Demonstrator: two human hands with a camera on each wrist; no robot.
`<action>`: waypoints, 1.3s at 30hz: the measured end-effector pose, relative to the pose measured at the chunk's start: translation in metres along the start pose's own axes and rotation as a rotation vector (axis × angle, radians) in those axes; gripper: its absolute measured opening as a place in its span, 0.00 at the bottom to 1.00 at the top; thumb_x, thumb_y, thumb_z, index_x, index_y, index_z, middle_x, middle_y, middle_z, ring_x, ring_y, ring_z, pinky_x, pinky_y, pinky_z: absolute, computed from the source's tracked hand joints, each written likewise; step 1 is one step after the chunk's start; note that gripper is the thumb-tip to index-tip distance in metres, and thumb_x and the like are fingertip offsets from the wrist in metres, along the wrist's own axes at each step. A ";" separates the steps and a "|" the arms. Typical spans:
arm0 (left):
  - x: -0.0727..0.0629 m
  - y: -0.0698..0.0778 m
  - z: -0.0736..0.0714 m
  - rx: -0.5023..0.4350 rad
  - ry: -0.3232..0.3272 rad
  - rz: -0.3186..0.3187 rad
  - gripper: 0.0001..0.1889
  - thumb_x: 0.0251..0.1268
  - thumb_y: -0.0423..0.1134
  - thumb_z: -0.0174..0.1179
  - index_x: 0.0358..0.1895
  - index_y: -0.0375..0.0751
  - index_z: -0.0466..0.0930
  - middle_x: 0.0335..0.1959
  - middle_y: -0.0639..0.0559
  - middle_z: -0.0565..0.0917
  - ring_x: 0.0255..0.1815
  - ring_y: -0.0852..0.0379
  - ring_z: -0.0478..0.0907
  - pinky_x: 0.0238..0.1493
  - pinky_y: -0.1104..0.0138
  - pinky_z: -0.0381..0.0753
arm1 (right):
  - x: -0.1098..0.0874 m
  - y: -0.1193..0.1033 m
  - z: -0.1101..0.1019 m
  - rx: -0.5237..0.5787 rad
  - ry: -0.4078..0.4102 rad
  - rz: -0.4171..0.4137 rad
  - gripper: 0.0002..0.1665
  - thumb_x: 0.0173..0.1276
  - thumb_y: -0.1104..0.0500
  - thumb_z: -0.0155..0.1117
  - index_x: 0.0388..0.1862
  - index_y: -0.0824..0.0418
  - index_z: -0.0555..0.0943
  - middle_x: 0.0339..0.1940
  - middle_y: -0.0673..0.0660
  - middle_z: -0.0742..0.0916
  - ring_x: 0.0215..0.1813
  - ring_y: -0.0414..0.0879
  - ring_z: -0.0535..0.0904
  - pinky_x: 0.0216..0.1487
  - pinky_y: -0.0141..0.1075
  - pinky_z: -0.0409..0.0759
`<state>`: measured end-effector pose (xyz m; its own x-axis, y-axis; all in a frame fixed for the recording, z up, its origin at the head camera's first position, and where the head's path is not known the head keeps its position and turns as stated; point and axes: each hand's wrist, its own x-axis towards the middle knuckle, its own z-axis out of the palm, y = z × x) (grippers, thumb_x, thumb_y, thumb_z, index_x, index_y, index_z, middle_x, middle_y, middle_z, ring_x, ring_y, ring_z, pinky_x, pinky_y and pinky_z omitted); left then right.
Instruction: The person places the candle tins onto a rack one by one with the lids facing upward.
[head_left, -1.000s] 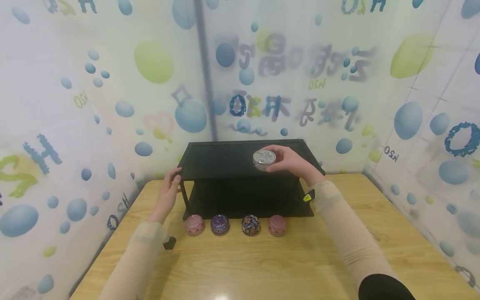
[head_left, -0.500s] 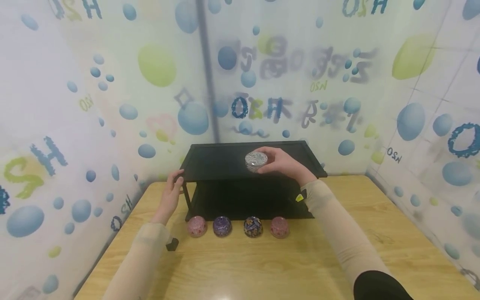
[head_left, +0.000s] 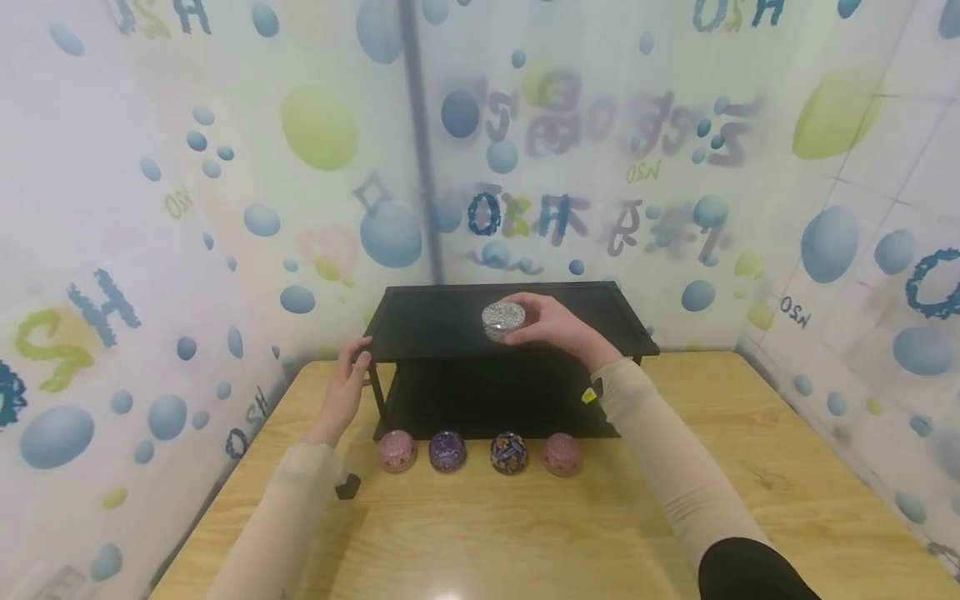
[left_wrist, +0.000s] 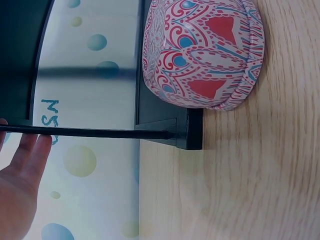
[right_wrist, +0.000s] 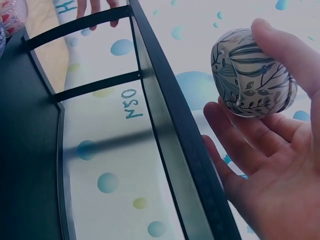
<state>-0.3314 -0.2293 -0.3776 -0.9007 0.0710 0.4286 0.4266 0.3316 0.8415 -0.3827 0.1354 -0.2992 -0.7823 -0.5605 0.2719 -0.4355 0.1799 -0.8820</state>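
A round lidded tin (head_left: 501, 319) with a grey-white leaf pattern is in my right hand (head_left: 551, 323), held between thumb and fingers over the front part of the black shelf's top. In the right wrist view the tin (right_wrist: 253, 75) is tilted beside the shelf's top edge. My left hand (head_left: 347, 385) touches the front left corner of the black two-tier shelf (head_left: 435, 321). The left wrist view has its fingers (left_wrist: 36, 157) fairly straight against the thin post. A pink-red patterned tin (left_wrist: 207, 55) sits close to the shelf's foot there.
Along the shelf's front edge stand a pink tin (head_left: 397, 451), a purple tin (head_left: 447, 451), a dark floral tin (head_left: 508, 452) and another pink tin (head_left: 562, 454). They rest on a wooden table (head_left: 480, 533). A bubble-print curtain (head_left: 315, 208) hangs behind and at the sides.
My right hand has carried the leaf-pattern tin left across the shelf's top. The left hand stays at the shelf corner, and the row of tins has not moved; the head view has shifted slightly.
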 end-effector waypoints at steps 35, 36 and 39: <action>0.014 -0.035 -0.001 0.006 0.014 0.026 0.23 0.79 0.48 0.41 0.70 0.44 0.58 0.73 0.40 0.58 0.62 0.34 0.66 0.56 0.39 0.72 | 0.045 -0.003 0.045 -0.056 -0.010 0.021 0.36 0.55 0.63 0.75 0.63 0.61 0.73 0.52 0.58 0.81 0.52 0.51 0.79 0.53 0.42 0.79; 0.014 -0.036 -0.001 0.005 0.019 0.030 0.23 0.79 0.49 0.41 0.70 0.45 0.59 0.73 0.40 0.58 0.63 0.34 0.66 0.56 0.39 0.72 | 0.046 -0.003 0.046 -0.057 -0.010 0.019 0.36 0.55 0.63 0.75 0.63 0.61 0.73 0.52 0.58 0.81 0.53 0.51 0.78 0.53 0.42 0.79; 0.013 -0.037 -0.001 0.004 0.028 0.042 0.23 0.79 0.51 0.42 0.70 0.45 0.59 0.73 0.40 0.59 0.63 0.33 0.66 0.55 0.38 0.71 | 0.049 -0.005 0.051 -0.061 -0.009 0.014 0.36 0.55 0.62 0.76 0.63 0.61 0.73 0.52 0.57 0.82 0.52 0.50 0.78 0.53 0.42 0.79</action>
<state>-0.3587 -0.2417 -0.4023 -0.8793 0.0585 0.4727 0.4636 0.3326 0.8212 -0.3964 0.0660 -0.3011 -0.7847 -0.5645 0.2559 -0.4509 0.2366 -0.8607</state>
